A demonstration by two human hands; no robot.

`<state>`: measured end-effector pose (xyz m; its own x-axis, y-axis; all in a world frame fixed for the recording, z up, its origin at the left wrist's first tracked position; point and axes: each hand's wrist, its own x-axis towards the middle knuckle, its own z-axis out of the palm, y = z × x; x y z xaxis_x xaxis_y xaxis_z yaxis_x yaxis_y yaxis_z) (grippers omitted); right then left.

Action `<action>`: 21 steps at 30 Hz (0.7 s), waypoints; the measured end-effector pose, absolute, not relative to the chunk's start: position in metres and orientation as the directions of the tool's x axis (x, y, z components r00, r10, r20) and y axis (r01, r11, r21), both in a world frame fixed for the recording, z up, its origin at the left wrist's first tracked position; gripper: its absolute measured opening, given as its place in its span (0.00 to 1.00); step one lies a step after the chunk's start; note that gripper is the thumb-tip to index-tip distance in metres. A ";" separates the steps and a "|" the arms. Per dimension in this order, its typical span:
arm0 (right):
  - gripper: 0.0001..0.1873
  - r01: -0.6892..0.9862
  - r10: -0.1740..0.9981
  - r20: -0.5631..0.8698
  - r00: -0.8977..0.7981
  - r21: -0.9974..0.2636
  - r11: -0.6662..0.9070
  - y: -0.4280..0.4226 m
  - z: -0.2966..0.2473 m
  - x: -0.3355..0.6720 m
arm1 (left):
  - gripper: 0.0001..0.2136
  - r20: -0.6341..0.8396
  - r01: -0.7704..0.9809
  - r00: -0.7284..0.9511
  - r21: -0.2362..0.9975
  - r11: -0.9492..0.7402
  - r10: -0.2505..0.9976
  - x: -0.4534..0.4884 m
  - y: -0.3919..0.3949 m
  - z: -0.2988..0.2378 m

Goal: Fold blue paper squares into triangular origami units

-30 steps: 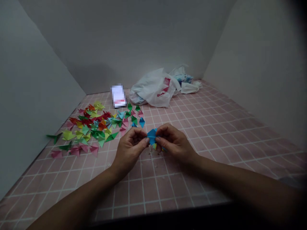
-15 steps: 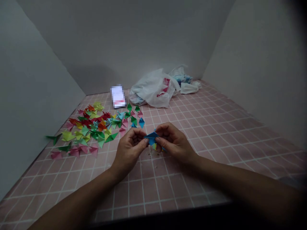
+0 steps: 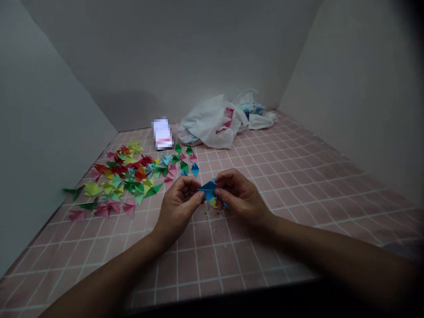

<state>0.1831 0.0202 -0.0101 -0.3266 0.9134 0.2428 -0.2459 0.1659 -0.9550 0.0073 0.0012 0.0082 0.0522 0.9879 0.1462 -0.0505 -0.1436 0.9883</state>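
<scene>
A small blue piece of folded origami paper (image 3: pixel 208 191) is pinched between my two hands, just above the table. My left hand (image 3: pixel 180 202) grips its left corner between thumb and forefinger. On the other side, my right hand (image 3: pixel 241 194) pinches its right edge the same way. Beneath the right fingers lie small yellow and blue bits of paper (image 3: pixel 213 202), mostly hidden. Past my left hand, a blue folded piece (image 3: pixel 195 169) rests on the table beside green and pink ones.
Many folded paper pieces (image 3: pixel 134 185) in several colours spread over the left of the pink checked tablecloth (image 3: pixel 298 185). A phone (image 3: pixel 163 134) with a lit, blurred screen stands at the back. White plastic bags (image 3: pixel 212 121) lie near the rear wall. Pale walls rise on both sides.
Almost nothing differs. Both hands keep their pinch on the blue folded paper, which shows a slightly taller upper flap; the whole view has shifted by a hair.
</scene>
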 end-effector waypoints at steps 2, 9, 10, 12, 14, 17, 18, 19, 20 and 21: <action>0.09 -0.230 0.916 0.236 -0.325 -0.959 0.165 0.020 -0.010 0.183 | 0.08 0.150 -0.054 0.052 0.988 -0.147 0.987 0.007 0.001 0.008; 0.10 -0.178 0.911 0.216 -0.350 -0.971 0.162 0.022 -0.010 0.185 | 0.08 0.138 -0.050 0.059 0.990 -0.135 0.989 0.007 0.002 0.008; 0.11 -0.176 0.912 0.210 -0.351 -0.972 0.156 0.022 -0.010 0.185 | 0.08 0.134 -0.051 0.054 0.990 -0.131 0.990 0.007 0.002 0.008; 0.11 -0.170 0.915 0.203 -0.350 -0.974 0.151 0.023 -0.010 0.185 | 0.09 0.128 -0.052 0.050 0.991 -0.125 0.991 0.007 0.002 0.008; 0.10 -0.162 0.912 0.202 -0.357 -0.975 0.153 0.023 -0.009 0.185 | 0.09 0.128 -0.055 0.057 0.991 -0.125 0.990 0.007 0.002 0.008; 0.08 -0.148 0.902 0.207 -0.379 -0.976 0.161 0.023 -0.006 0.185 | 0.07 0.127 -0.058 0.069 0.991 -0.123 0.990 0.008 0.002 0.007; 0.07 -0.140 0.899 0.204 -0.387 -0.977 0.161 0.023 -0.006 0.186 | 0.07 0.127 -0.060 0.070 0.991 -0.123 0.989 0.008 0.002 0.007; 0.06 -0.131 0.898 0.198 -0.393 -0.979 0.159 0.023 -0.005 0.186 | 0.06 0.129 -0.063 0.069 0.990 -0.124 0.989 0.008 0.001 0.007; 0.06 -0.121 0.897 0.190 -0.399 -0.981 0.154 0.022 -0.005 0.186 | 0.06 0.131 -0.066 0.065 0.990 -0.127 0.989 0.008 0.001 0.007; 0.05 -0.114 0.896 0.178 -0.407 -0.983 0.143 0.022 -0.005 0.186 | 0.06 0.133 -0.065 0.063 0.990 -0.128 0.989 0.008 0.001 0.007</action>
<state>0.1861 0.0221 -0.0051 -0.4067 0.8961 0.1776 -0.1138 0.1432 -0.9831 0.0075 0.0009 0.0069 0.0630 0.9892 0.1325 -0.0652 -0.1284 0.9896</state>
